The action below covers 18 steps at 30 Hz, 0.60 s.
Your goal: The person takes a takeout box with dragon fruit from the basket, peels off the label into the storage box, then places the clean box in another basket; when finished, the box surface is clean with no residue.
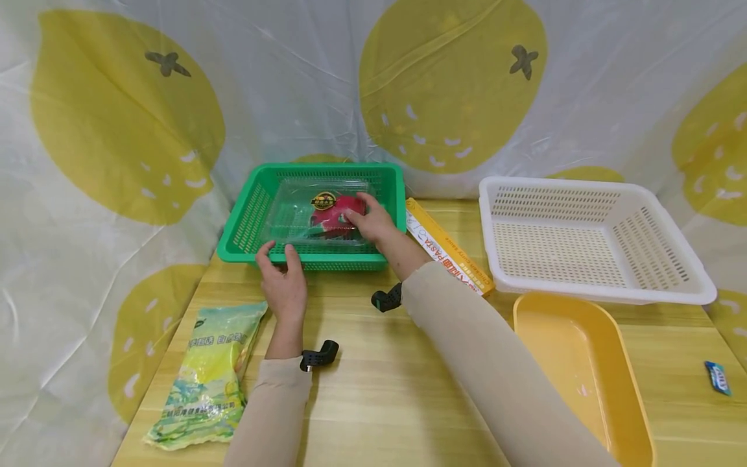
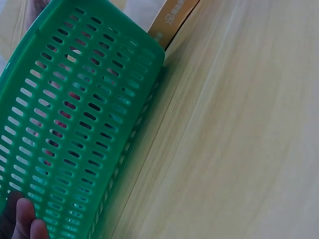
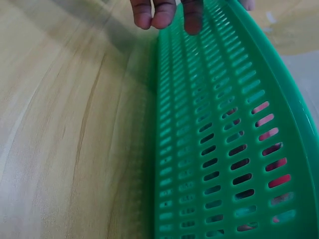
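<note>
A clear plastic fruit box (image 1: 286, 211) with a black-and-gold label lies tilted inside the green basket (image 1: 385, 170). Red dragon fruit (image 1: 334, 220) shows through its lid. My right hand (image 1: 375, 224) grips the box's right end, thumb on the lid and fingers curving round the far side. At the basket's front left, my left hand (image 1: 286, 285) has thumb and index finger spread at the rim, close to the box's near edge. In the right wrist view, fingers of the left hand (image 3: 167, 12) lie against the outer front wall.
A pasta box (image 1: 446, 246) leans beside the basket's right side. To the right stand a white basket (image 1: 595, 295) and a yellow bin (image 1: 525, 305), partly under my right sleeve. A green-yellow food bag (image 1: 207, 376) lies at left, a small blue packet (image 1: 718, 377) far right.
</note>
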Available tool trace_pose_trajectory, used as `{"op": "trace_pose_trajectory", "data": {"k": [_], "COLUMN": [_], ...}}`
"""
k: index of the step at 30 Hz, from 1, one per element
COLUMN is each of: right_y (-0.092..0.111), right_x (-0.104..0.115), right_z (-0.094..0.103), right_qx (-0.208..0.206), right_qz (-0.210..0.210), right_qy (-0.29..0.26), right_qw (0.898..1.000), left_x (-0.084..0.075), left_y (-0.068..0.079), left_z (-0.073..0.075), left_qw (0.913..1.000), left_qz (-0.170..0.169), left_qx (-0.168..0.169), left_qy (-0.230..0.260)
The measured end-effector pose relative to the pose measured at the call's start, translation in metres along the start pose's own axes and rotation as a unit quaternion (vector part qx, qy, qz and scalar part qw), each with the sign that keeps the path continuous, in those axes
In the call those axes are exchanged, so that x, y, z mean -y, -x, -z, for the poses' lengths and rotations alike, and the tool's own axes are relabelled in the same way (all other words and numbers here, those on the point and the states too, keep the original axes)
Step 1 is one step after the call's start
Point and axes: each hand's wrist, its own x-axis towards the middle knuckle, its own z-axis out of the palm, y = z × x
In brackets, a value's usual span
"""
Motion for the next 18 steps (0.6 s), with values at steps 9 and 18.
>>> {"op": "trace_pose_trajectory", "data": {"k": [9, 18], "right_y": [0.0046, 0.0070], "right_x": [0.0037, 0.0047], "right_z": [-0.0015, -0.0005], "right_qx": [0.007, -0.001], "right_qz": [-0.014, 0.016], "right_qy": [-0.027, -0.018], "right_qw": [1.000, 1.000], "left_x": [-0.0009, -0.0012], "left_y": [0.0011, 0.0011], "left_z": [0.0012, 0.0001], "left_qw": [0.9999, 0.9998], "left_qz": [0.002, 0.000], "left_qx": [-0.003, -0.007], "left_qy": [0.012, 0.019]}}
